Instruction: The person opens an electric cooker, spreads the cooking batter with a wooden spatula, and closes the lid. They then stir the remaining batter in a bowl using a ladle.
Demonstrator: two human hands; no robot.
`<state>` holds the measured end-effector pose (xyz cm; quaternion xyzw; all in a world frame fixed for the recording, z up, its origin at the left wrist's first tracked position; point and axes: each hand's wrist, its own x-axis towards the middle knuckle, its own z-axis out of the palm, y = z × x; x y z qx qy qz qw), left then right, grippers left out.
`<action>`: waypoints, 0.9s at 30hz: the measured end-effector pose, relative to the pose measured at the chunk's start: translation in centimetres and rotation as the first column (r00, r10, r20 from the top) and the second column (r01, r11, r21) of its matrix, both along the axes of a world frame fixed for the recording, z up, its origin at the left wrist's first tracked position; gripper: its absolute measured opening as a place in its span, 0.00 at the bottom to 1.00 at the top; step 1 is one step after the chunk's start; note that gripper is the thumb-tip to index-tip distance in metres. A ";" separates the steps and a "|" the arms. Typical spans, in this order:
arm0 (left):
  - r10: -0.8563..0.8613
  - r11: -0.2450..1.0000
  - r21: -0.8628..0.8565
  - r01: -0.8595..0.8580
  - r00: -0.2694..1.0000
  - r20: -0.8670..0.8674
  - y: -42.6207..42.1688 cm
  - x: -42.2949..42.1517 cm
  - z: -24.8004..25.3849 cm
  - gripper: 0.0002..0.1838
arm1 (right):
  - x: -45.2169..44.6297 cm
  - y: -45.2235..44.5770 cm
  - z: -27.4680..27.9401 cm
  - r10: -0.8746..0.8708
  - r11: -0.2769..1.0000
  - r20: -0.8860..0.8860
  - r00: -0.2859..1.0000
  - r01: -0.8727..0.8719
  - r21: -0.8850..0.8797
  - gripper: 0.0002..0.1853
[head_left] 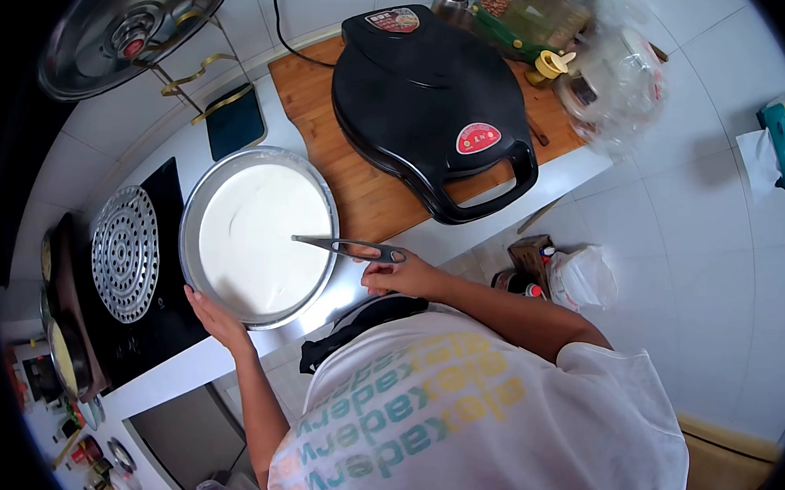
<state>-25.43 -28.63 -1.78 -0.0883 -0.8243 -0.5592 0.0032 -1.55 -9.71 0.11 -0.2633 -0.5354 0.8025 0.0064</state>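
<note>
A wide metal bowl (325, 281) stands at the counter's edge, filled with a smooth white liquid (259, 228). My left hand (217, 321) rests against the bowl's near left side, its fingers stretched out along the outer wall. Over the bowl's right rim, my right hand (402, 272) has its fingers closed around a grey utensil handle (370, 250) with a slot and a hanging hole. The far end of that utensil reaches into the white liquid, so its head is hidden and its exact kind does not show.
A black electric griddle (429, 94), lid down, sits on a wooden board (298, 95) behind the bowl. To the left, a perforated steamer plate (126, 254) lies on the black cooktop (169, 195). A big metal lid (137, 14) hangs in a rack above. Jars and bags (614, 79) crowd the back right.
</note>
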 end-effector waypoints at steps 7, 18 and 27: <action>-0.005 1.000 0.023 0.005 1.000 0.011 0.1 0.3 0.3 0.31 | 3.4 1.4 -1.9 0.155 0.891 0.069 0.985 -0.170 0.420 0.09; -0.014 1.000 0.015 0.014 0.999 -0.036 0.0 0.3 -0.1 0.30 | 10.1 2.3 2.7 -0.041 0.678 0.211 0.977 -0.128 0.724 0.10; -0.008 0.994 0.112 -0.002 0.996 0.084 -1.0 -0.5 -1.8 0.30 | 12.6 6.3 6.0 -0.089 0.295 -0.026 0.996 0.051 0.954 0.04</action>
